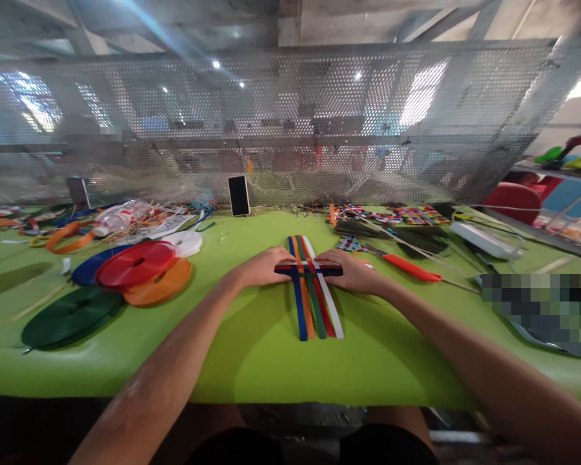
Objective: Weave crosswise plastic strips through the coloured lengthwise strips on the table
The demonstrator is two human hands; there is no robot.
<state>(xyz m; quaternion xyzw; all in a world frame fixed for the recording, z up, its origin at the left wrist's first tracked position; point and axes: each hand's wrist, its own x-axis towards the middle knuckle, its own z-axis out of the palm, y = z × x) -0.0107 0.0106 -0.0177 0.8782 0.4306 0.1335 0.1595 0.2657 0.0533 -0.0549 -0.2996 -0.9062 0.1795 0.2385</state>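
Flat strips in blue, orange, green, red and white [314, 310] lie side by side on the green tabletop, pointing toward me. Darker and coloured crosswise strips [307, 268] pass through them, forming a small weave. At the left ends of these crosswise strips is my left hand [267, 267], its fingers closed on them. My right hand [351, 271] grips their right ends in the same way. The fingertips of both hands are partly hidden.
Flat ribbon rolls in red [135, 265], orange [167, 284], green [72, 316] and other colours lie to the left. An orange-handled tool [411, 267] rests on the right. A phone [239, 196] leans upright at the back, before a perforated metal screen [290, 116].
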